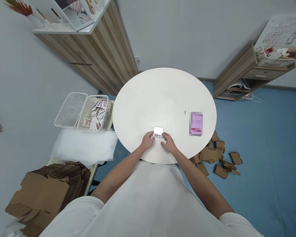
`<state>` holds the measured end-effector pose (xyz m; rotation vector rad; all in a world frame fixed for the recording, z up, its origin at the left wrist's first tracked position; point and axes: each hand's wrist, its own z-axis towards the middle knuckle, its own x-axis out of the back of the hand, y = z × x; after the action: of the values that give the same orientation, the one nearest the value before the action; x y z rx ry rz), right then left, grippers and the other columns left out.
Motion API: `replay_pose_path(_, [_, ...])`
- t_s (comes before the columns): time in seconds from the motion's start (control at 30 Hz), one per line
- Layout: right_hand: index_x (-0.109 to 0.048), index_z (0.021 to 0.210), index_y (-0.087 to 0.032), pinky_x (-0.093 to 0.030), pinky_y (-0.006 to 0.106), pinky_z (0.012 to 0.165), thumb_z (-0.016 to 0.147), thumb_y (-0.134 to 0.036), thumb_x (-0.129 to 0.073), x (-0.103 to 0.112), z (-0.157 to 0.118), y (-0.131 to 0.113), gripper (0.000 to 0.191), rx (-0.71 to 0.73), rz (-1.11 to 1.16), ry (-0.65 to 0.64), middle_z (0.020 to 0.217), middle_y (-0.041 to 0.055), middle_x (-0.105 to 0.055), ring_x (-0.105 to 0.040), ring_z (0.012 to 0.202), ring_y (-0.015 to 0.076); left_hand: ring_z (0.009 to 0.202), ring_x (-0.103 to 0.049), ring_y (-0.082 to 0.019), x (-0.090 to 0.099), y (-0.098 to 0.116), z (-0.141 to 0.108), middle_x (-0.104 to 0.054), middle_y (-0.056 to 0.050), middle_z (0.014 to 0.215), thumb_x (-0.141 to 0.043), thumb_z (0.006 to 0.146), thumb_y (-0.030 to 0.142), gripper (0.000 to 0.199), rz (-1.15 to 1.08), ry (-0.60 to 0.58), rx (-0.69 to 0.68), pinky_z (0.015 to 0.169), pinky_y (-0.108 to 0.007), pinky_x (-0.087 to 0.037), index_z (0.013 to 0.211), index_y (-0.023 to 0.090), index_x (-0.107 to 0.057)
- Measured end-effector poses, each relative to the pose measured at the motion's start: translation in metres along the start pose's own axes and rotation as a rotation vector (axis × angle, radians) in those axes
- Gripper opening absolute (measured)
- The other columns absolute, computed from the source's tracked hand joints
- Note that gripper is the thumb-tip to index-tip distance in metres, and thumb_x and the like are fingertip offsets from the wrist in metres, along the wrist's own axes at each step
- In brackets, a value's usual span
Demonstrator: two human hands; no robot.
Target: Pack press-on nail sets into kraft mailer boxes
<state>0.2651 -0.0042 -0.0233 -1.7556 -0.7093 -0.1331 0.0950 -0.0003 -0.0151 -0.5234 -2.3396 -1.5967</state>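
On the white round table [162, 95], near its front edge, a small flat rectangular case [158, 131] lies between my hands. Its upper part is bright white, and a row of small dark shapes runs along its near side; I cannot make out what they are. My left hand [147, 141] grips its left edge, thumb held towards me. From the other side my right hand [169, 143] has its fingertips on the case's right edge. Further right on the tabletop sits a blurred purple-pink rectangular item [196, 124], apart from both hands.
White baskets stand at left, one with printed cards [98, 110]. Below them are a stack of white sheets [85, 144] and folded brown cardboard [41, 191]. Small brown boxes [222, 171] litter the blue floor at right. A wood-grain cabinet [111, 42] stands behind the table.
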Motion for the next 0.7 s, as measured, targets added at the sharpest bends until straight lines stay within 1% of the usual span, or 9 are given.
replay_pose_path(0.1, [-0.036, 0.127, -0.019, -0.034, 0.040, 0.098, 0.071, -0.020, -0.049, 0.001, -0.007, -0.001, 0.057, 0.059, -0.071, 0.054, 0.133, 0.0102, -0.031, -0.034, 0.122, 0.0222, 0.108, -0.048, -0.020, 0.001, -0.001, -0.004, -0.049, -0.010, 0.120, -0.046, 0.071, 0.014, 0.049, 0.070, 0.027, -0.029, 0.091, -0.035, -0.040, 0.120, 0.017, -0.046])
replay_pose_path(0.17, [-0.038, 0.125, -0.020, -0.036, 0.041, 0.095, 0.074, -0.023, -0.050, 0.000, -0.014, -0.002, 0.053, 0.136, -0.155, 0.079, 0.128, 0.0107, -0.037, -0.037, 0.118, 0.0230, 0.108, -0.048, -0.020, 0.004, -0.004, -0.011, -0.048, -0.009, 0.121, -0.047, 0.070, 0.015, 0.051, 0.143, 0.038, -0.078, 0.091, -0.036, -0.040, 0.121, 0.018, -0.044])
replay_pose_path(0.2, [-0.042, 0.122, -0.020, -0.036, 0.042, 0.093, 0.074, -0.025, -0.051, -0.001, -0.019, -0.002, 0.049, 0.184, -0.212, 0.056, 0.124, 0.0108, -0.041, -0.040, 0.115, 0.0241, 0.108, -0.047, -0.021, 0.007, -0.006, -0.015, -0.048, -0.009, 0.119, -0.047, 0.069, 0.014, 0.050, 0.186, 0.032, -0.118, 0.091, -0.036, -0.040, 0.119, 0.018, -0.045])
replay_pose_path(0.27, [-0.050, 0.113, -0.021, -0.036, 0.044, 0.090, 0.071, -0.032, -0.058, -0.004, -0.027, -0.003, 0.044, 0.280, -0.347, -0.050, 0.116, 0.0112, -0.048, -0.043, 0.107, 0.0269, 0.107, -0.047, -0.021, 0.014, -0.012, -0.026, -0.051, -0.008, 0.114, -0.048, 0.068, 0.013, 0.046, 0.272, -0.007, -0.219, 0.092, -0.037, -0.039, 0.114, 0.019, -0.049])
replay_pose_path(0.33, [-0.053, 0.107, -0.021, -0.035, 0.045, 0.087, 0.066, -0.034, -0.065, -0.010, -0.033, -0.002, 0.045, 0.335, -0.478, -0.148, 0.114, 0.0116, -0.050, -0.044, 0.104, 0.0289, 0.105, -0.047, -0.022, 0.021, -0.018, -0.036, -0.053, -0.008, 0.109, -0.049, 0.067, 0.013, 0.042, 0.355, -0.067, -0.308, 0.093, -0.039, -0.037, 0.108, 0.018, -0.053])
replay_pose_path(0.4, [-0.054, 0.105, -0.022, -0.033, 0.044, 0.086, 0.066, -0.034, -0.066, -0.017, -0.036, -0.001, 0.042, 0.339, -0.563, -0.169, 0.115, 0.0116, -0.049, -0.043, 0.103, 0.0292, 0.105, -0.046, -0.024, 0.028, -0.023, -0.045, -0.053, -0.009, 0.109, -0.052, 0.067, 0.016, 0.039, 0.429, -0.131, -0.349, 0.093, -0.040, -0.036, 0.106, 0.019, -0.055])
replay_pose_path(0.57, [-0.059, 0.091, -0.023, -0.033, 0.040, 0.081, 0.082, -0.027, -0.049, -0.024, -0.026, -0.003, 0.015, 0.273, -0.614, -0.112, 0.106, 0.0097, -0.055, -0.046, 0.096, 0.0251, 0.112, -0.041, -0.029, 0.038, -0.028, -0.051, -0.050, -0.010, 0.117, -0.065, 0.061, 0.032, 0.050, 0.535, -0.242, -0.402, 0.095, -0.043, -0.030, 0.109, 0.022, -0.054])
replay_pose_path(0.63, [-0.060, 0.086, -0.022, -0.035, 0.037, 0.078, 0.085, -0.025, -0.043, -0.022, -0.020, -0.007, 0.018, 0.217, -0.584, -0.108, 0.099, 0.0079, -0.057, -0.049, 0.091, 0.0224, 0.112, -0.041, -0.029, 0.040, -0.029, -0.048, -0.050, -0.010, 0.117, -0.066, 0.061, 0.034, 0.050, 0.554, -0.241, -0.419, 0.095, -0.043, -0.028, 0.109, 0.022, -0.054])
replay_pose_path(0.7, [-0.060, 0.085, -0.022, -0.036, 0.035, 0.077, 0.086, -0.026, -0.040, -0.016, -0.017, -0.013, 0.020, 0.170, -0.512, -0.116, 0.092, 0.0056, -0.059, -0.050, 0.086, 0.0195, 0.109, -0.043, -0.027, 0.041, -0.029, -0.043, -0.053, -0.009, 0.114, -0.060, 0.068, 0.030, 0.038, 0.574, -0.209, -0.434, 0.094, -0.042, -0.028, 0.105, 0.023, -0.055])
